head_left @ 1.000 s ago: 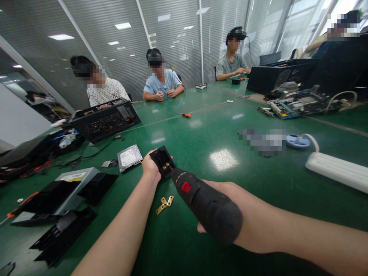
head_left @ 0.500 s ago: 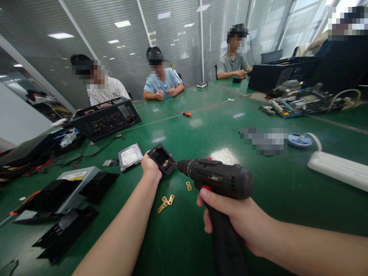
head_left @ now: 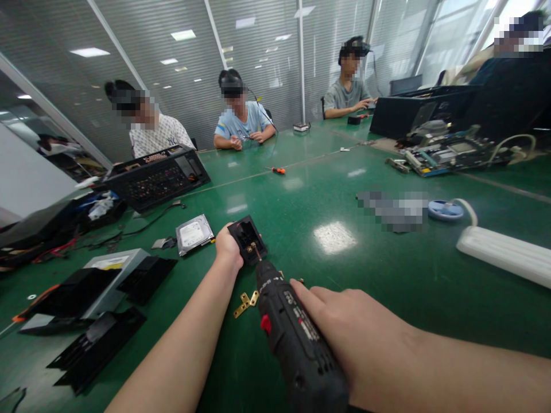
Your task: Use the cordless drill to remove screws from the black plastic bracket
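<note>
My left hand (head_left: 228,248) is closed around the side of a small black plastic box (head_left: 247,230), tilted so its open side faces me. Small brass pieces (head_left: 251,248) show inside it. My right hand (head_left: 340,321) grips a black cordless drill (head_left: 297,338) with a red button on its side. The drill's bit points away from me into the box, at or close to the brass pieces; whether it touches them I cannot tell. Several brass plates (head_left: 243,305) with holes lie on the green table (head_left: 301,201) below the box, beside the drill.
A hard drive (head_left: 193,234) lies left of the box. Black and silver casing parts (head_left: 99,344) and an orange-handled screwdriver (head_left: 38,301) cover the left. A white power strip (head_left: 503,252) and circuit boards (head_left: 456,150) are at right. Several people sit across the table.
The drill has swung from pointing left to pointing away from me, its bit now reaching into the box. The box has shifted slightly right and turned a little.
</note>
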### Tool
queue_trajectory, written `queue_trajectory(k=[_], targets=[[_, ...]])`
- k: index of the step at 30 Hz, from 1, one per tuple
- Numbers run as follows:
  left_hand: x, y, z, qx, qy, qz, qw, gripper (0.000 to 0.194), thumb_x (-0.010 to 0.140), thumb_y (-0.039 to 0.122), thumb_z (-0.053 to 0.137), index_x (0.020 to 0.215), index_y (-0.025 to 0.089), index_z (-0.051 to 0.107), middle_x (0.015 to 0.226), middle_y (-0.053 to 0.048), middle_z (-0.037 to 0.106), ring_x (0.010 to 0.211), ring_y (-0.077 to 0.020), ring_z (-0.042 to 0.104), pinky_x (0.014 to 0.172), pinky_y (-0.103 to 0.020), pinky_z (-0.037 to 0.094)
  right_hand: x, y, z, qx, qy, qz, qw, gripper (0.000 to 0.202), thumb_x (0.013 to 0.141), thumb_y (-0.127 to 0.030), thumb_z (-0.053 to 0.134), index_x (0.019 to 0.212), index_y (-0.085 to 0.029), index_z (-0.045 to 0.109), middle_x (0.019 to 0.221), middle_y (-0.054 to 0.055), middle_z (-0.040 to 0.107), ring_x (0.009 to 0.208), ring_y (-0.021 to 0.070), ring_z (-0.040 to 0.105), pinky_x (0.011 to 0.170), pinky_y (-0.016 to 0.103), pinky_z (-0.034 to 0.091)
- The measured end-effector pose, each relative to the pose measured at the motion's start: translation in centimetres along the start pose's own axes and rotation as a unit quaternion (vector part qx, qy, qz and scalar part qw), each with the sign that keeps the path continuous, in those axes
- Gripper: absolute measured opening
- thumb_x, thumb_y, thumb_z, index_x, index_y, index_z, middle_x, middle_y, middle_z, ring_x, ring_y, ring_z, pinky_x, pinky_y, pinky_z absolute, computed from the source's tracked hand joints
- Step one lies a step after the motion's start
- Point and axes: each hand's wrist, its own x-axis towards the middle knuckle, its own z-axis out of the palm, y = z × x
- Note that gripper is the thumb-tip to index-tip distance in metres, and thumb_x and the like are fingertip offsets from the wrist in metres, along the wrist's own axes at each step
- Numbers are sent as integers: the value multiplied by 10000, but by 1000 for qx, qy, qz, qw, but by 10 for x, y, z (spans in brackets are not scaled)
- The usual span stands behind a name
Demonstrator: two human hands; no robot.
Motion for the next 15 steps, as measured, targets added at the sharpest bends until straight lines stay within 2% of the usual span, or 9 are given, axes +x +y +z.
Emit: queue_trajectory(k=[3,5,8,10,13,15], targets=[[-2,1,2,47,8,10,999,157,804,317,545,738,197,622,605,-64,641,543,-270,677,564,-395,612,2,-5,2,-142,-65,-17,988,911,756,-284,801,1568,-11,490,1204,254,749,823,377,772,587,399,478],[-1,1,1,43,11,12,999,160,791,323,547,756,193,632,618,-59,647,571,-268,692,591,-397,626,2,-7,1,-142,-66,-13,988,865,779,-295,793,1553,-29,510,1206,243,752,840,376,779,597,397,484],[1,1,-1,30,14,6,999,183,780,331,542,782,181,647,630,-63,650,618,-281,714,613,-411,635,1,-4,-5,-36,-20,16,999,746,775,-247,787,1479,-124,574,1151,158,781,877,322,781,671,355,522],[2,1,-2,26,13,0,1000,193,790,339,531,783,182,645,633,-66,647,640,-288,723,627,-419,637,1,0,-10,70,12,14,997,568,798,-221,770,1350,-168,641,1091,99,791,885,278,770,704,326,539],[4,0,-2,24,19,10,999,164,809,339,518,765,207,604,644,-54,646,631,-271,713,654,-414,636,5,8,-18,213,57,-18,975,240,850,-230,769,1074,-195,691,953,32,769,829,207,723,700,288,542],[7,0,-3,27,26,32,999,145,820,346,518,757,225,567,637,-32,633,606,-247,689,668,-396,629,10,13,-21,261,81,-31,961,184,851,-265,806,972,-189,691,852,9,718,766,175,677,683,276,540]])
